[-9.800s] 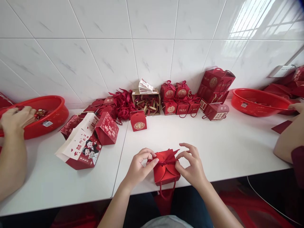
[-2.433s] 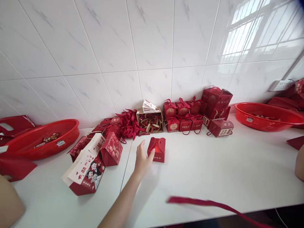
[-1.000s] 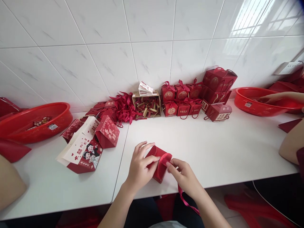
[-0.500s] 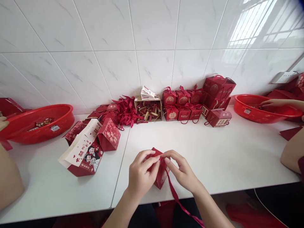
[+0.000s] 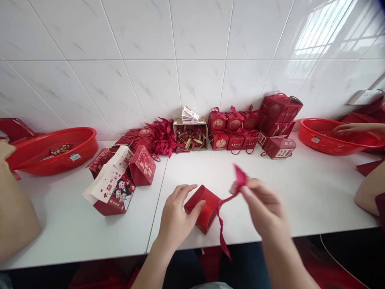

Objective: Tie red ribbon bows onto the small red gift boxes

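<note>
A small red gift box (image 5: pixel 202 207) lies on the white table (image 5: pixel 270 192) near its front edge. My left hand (image 5: pixel 177 216) is wrapped round its left side and holds it. My right hand (image 5: pixel 264 206) is raised to the right of the box, fingers pinched on a red ribbon (image 5: pixel 237 180). The ribbon runs from my fingers down through the box top and hangs over the table edge.
Finished red boxes (image 5: pixel 234 128) stand in rows against the tiled wall, beside a carton of ribbons (image 5: pixel 191 136) and a ribbon heap (image 5: pixel 161 138). Printed bags (image 5: pixel 118 180) lie left. Red basins (image 5: pixel 51 150) (image 5: pixel 337 136) sit at both ends, other people's arms by each.
My right hand has pulled the ribbon up and away to the right of the box. The left hand has shifted to grip the box's side.
</note>
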`<state>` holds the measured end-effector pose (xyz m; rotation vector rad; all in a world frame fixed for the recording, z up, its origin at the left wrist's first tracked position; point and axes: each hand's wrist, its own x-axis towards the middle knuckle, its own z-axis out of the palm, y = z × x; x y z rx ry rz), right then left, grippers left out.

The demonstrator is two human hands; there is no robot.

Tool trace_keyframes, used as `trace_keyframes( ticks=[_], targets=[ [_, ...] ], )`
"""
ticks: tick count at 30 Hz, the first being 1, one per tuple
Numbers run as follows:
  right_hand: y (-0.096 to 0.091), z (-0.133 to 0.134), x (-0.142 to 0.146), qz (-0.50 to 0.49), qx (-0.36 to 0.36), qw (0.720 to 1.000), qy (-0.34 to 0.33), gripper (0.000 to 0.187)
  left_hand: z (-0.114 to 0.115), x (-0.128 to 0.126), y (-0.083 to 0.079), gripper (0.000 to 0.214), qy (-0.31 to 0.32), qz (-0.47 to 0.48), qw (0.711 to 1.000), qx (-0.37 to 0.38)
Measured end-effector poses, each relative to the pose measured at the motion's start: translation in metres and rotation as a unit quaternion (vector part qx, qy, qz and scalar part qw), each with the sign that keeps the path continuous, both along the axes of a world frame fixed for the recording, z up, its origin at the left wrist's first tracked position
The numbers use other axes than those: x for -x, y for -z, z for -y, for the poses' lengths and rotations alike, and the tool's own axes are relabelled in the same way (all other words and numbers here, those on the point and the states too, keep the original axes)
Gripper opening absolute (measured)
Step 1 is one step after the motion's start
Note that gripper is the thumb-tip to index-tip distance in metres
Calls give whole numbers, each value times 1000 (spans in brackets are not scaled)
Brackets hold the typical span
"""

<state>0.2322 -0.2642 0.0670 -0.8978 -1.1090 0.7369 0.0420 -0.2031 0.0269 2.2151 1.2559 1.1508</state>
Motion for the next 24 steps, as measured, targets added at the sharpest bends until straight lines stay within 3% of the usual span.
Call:
trace_keyframes(
  ticks=[2, 5, 7, 9, 11, 14, 18, 24],
  targets=[
    [-17, 20, -9, -15, -100, 993, 65, 7, -1, 8, 9, 26, -13, -8, 997, 74],
    [-32, 34, -13, 12, -177, 983, 43, 13, -3, 14, 19, 21, -41, 45, 987, 149],
    [-29, 25, -7, 34, -135, 990, 16, 17, -6, 15, 23, 25, -66, 90, 978, 174],
    [-16, 5, 5, 82, -37, 996, -28, 18, -8, 16, 26, 29, -81, 135, 969, 193],
    [2, -19, 17, 159, 69, 982, -79, 21, -10, 17, 29, 32, -84, 174, 959, 208],
    [28, -44, 29, 240, 157, 952, -103, 25, -10, 18, 33, 34, -83, 204, 950, 221],
    [45, -54, 34, 277, 195, 932, -129, 25, -8, 19, 39, 34, -73, 233, 941, 233],
    [53, -57, 35, 313, 225, 913, -134, 24, -3, 17, 45, 32, -72, 251, 934, 242]
  ],
)
